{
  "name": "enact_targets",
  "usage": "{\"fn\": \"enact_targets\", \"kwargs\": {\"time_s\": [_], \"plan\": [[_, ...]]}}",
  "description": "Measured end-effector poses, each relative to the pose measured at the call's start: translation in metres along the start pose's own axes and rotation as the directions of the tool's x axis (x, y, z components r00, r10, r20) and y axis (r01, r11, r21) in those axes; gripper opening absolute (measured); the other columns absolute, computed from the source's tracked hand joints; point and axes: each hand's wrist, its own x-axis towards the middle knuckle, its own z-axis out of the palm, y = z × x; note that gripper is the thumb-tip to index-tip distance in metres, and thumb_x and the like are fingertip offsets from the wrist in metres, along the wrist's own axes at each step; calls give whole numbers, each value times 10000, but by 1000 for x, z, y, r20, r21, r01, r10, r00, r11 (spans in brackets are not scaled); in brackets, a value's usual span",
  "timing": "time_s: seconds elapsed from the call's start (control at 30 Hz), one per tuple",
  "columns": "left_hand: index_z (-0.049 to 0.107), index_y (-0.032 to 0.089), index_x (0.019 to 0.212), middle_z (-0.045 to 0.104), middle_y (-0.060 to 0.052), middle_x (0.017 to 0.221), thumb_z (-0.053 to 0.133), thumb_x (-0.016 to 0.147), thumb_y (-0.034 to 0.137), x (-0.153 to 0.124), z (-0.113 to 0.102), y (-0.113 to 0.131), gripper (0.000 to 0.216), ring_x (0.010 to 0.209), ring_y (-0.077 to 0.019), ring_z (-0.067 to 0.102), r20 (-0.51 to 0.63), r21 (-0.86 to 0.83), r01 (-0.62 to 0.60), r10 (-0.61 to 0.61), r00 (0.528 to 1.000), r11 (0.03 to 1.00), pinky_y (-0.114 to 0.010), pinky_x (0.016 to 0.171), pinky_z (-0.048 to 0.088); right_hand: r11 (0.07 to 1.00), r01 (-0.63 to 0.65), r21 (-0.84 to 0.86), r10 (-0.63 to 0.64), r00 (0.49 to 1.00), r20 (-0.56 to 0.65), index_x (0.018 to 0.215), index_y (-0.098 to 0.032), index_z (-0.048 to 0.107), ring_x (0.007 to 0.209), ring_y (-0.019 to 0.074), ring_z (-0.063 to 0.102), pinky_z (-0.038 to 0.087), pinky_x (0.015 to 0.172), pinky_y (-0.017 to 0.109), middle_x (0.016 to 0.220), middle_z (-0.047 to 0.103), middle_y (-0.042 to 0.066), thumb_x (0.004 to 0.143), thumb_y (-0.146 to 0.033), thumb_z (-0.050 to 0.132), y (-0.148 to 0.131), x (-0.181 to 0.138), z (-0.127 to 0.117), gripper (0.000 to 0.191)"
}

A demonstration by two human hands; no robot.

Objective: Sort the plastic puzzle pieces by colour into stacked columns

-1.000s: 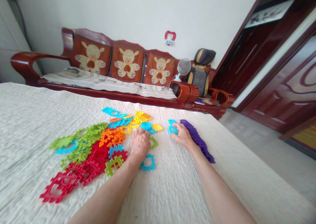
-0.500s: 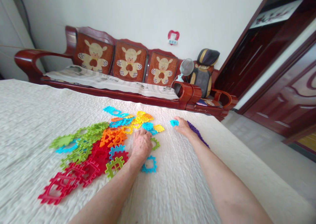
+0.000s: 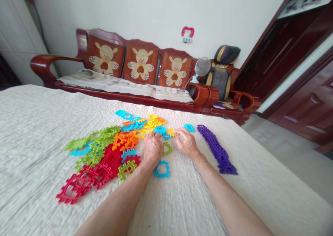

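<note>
My left hand (image 3: 153, 147) rests at the right edge of a heap of toothed plastic building pieces, its fingers curled and their tips partly hidden beside a blue building piece (image 3: 160, 129). My right hand (image 3: 186, 144) has its thumb and fingers apart, the fingertips at the edge of a yellow building piece (image 3: 171, 132). Beyond the right hand, a separate blue piece (image 3: 189, 127) lies on the cloth. Between the hands sits a green piece (image 3: 168, 148); nearer me is a square blue frame piece (image 3: 155, 172).
Red (image 3: 71, 189), green (image 3: 97, 138), orange (image 3: 125, 141) and yellow pieces (image 3: 155, 120) lie in overlapping groups at left. A long purple row of pieces (image 3: 217, 147) lies at right. White quilted cloth (image 3: 39, 132) covers the table; a wooden sofa (image 3: 104, 92) stands behind.
My right hand has let go of the blue piece beside the purple row and moved left to the yellow one. My left hand stays near the same blue pieces. The view has shifted slightly.
</note>
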Motion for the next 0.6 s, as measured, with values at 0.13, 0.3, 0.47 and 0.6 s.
{"fn": "enact_targets", "kwargs": {"time_s": [0.13,0.3,0.47,0.6], "plan": [[672,178,1086,666,-79,1093,379,834,77,1,0,-1,400,1087,-197,566,-29,-5,17,-17,999,1000,-345,1000,427,995,97,23,-99,988,116,1096,-214,627,1123,210,559,432,1002,391,1158,647,69,784,-80,453,-9,3,6,381],[528,132,1317,568,-134,1314,383,854,121,0,2,0,485,1300,-263,430,-3,82,33,-32,999,996,-406,1080,346,996,82,-43,-72,977,199,1255,-185,545,1254,248,456,362,1039,455,1319,569,109,836,-162,477,-13,7,16,425],[496,135,1354,526,-121,1389,401,851,155,-1,3,1,512,1355,-325,353,81,127,26,-36,996,992,-470,1104,300,995,-2,-100,29,962,271,1274,-174,528,1229,265,462,350,993,477,1286,588,124,865,-200,455,-18,8,20,416],[535,158,1316,559,-112,1355,417,841,152,0,1,0,490,1321,-296,403,58,104,13,-20,998,994,-460,1095,319,999,-36,-40,46,966,256,1209,-196,575,1209,246,494,345,1008,467,1246,619,102,841,-182,446,-17,10,22,390]]}}
